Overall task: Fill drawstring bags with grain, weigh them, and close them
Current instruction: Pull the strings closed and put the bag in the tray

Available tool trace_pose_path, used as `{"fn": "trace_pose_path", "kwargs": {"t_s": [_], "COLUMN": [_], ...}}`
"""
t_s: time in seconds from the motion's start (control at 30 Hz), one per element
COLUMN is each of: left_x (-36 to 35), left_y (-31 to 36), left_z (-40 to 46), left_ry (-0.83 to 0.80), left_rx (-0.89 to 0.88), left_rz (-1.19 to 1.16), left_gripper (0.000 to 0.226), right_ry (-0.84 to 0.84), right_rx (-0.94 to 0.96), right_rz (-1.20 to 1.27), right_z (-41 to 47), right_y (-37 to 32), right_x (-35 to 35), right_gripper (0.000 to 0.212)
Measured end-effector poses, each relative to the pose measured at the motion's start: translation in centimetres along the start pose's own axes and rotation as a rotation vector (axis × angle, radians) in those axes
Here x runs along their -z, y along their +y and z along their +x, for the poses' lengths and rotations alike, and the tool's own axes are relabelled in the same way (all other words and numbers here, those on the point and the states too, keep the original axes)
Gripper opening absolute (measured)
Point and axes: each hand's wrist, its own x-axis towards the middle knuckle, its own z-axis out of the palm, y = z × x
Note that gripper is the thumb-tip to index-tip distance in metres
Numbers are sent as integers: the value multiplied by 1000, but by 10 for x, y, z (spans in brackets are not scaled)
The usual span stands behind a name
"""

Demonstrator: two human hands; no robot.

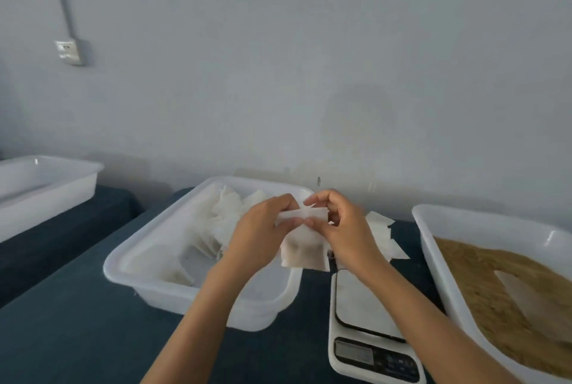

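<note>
From where I sit, the desk (77,337) runs under everything, draped in dark blue. On it, far to my right, stands the grain tub (433,247) with brown grain (483,290) heaped inside; in the middle is the tub of empty bags (148,260), and between those two lies the scale (365,321), its platform bare.

The bag (305,247) I am working hangs in the air above the gap between the middle tub and the scale, mouth up, long axis roughly vertical. My left hand (260,235) pinches the mouth's left part, and my right hand (343,225) pinches its right part, fingertips of both hands nearly meeting at the top edge. I judge the mouth is being pulled apart to open it, though the blur keeps me from telling whether it has parted yet.

What the next move turns on: the grain lies to the right of the bag, well apart, so my right hand is nearer it, and the bag would have to travel rightward over the scale.
</note>
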Motion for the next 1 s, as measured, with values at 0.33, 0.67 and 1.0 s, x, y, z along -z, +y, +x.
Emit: {"fn": "trace_pose_path", "kwargs": {"t_s": [0.33,0.67,1.0], "left_x": [52,59,50], "left_y": [-96,-157,-158], "left_z": [-18,-33,-30], "left_ry": [17,-185,-322], "left_rx": [417,690,684], "left_rz": [125,378,795], "left_gripper": [16,10,57], "right_ry": [-193,-615,-1044], "right_rx": [-111,-582,-220], "right_rz": [21,-463,-510], "right_z": [48,39,30], "right_y": [22,45,36], "right_x": [-130,-195,-180], "right_gripper": [19,45,43]}}
